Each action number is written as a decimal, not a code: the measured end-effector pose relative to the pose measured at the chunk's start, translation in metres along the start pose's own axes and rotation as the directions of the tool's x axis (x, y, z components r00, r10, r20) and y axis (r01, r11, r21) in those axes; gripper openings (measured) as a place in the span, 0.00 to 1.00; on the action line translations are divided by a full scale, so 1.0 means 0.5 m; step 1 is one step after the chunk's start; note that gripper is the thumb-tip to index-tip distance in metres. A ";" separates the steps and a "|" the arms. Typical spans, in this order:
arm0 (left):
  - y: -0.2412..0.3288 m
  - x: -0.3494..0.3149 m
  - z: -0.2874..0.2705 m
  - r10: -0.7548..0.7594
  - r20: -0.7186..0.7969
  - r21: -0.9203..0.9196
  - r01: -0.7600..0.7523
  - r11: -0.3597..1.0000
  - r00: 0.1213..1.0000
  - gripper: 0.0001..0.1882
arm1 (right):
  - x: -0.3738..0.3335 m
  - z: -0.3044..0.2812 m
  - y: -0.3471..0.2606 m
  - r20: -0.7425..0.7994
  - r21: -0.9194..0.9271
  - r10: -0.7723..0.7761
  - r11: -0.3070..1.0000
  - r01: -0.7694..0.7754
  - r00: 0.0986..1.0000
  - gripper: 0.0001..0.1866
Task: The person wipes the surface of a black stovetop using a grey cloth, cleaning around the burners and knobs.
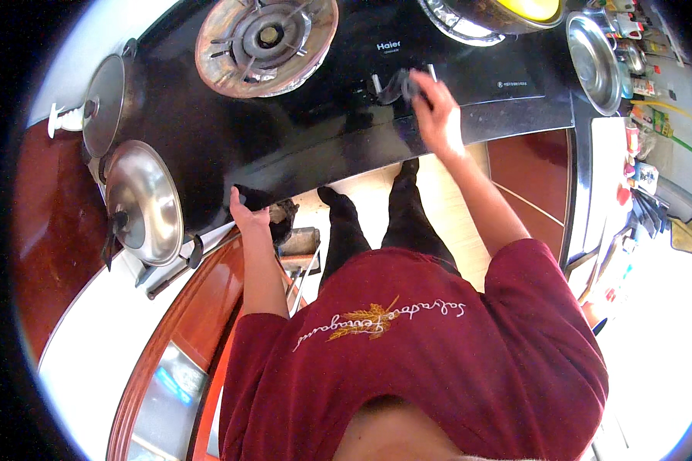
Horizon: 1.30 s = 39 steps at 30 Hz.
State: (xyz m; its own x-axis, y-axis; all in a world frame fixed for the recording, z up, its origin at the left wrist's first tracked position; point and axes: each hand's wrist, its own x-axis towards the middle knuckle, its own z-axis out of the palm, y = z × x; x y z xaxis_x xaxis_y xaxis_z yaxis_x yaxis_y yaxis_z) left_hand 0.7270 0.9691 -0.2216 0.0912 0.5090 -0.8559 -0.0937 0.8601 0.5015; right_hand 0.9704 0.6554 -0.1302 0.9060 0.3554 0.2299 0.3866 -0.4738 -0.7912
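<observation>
My right hand [440,115] is over the front of a black glass gas cooktop [315,127], between two upright silver control knobs [376,84]. Its fingers are closed on a dark grey crumpled rag [397,87], slightly blurred, which touches the glass. At the cooktop's front left edge, my left hand [251,218] curls with the thumb up around a small black thing [252,197]. Whether that is a cloth or part of the edge, I cannot make out. A round burner [269,36] with a stained drip ring lies ahead of my left hand.
A dark lidded pot [106,105] and a steel lidded pan [143,201] stand at the left. Far right are a pan with something yellow [532,8] and a steel bowl [594,63] beside several bottles and packets. A knife-like tool [175,278] lies below the steel pan.
</observation>
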 end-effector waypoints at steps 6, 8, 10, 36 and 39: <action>-0.004 0.003 -0.002 0.012 -0.058 0.083 -0.008 0.997 0.998 0.22 | 0.156 0.180 0.098 0.239 -0.525 -0.109 0.821 0.223 0.965 0.24; -0.003 -0.004 -0.003 0.018 -0.088 0.088 -0.010 0.996 0.996 0.21 | 0.217 0.212 0.118 0.249 -0.533 -0.189 0.792 0.297 0.950 0.24; -0.004 0.004 -0.007 0.038 -0.087 0.114 -0.028 0.993 0.995 0.21 | 0.290 0.235 0.141 0.212 -0.581 -0.237 0.750 0.318 0.948 0.24; -0.023 -0.011 -0.031 0.150 0.020 0.101 -0.151 0.983 0.988 0.30 | 0.518 0.322 0.159 0.217 -0.599 -0.257 0.727 0.336 0.942 0.24; -0.021 -0.012 -0.031 0.129 -0.012 0.106 -0.127 0.986 0.992 0.31 | 0.528 0.330 0.159 0.189 -0.607 -0.227 0.738 0.295 0.955 0.24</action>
State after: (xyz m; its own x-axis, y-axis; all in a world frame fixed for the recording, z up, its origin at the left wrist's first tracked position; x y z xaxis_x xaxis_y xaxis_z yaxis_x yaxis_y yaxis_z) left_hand 0.7119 0.9565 -0.2234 0.0669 0.6151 -0.7856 0.0008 0.7873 0.6165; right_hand 1.2121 0.8444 -0.2258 0.7455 0.5992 0.2919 0.6572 -0.7339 -0.1717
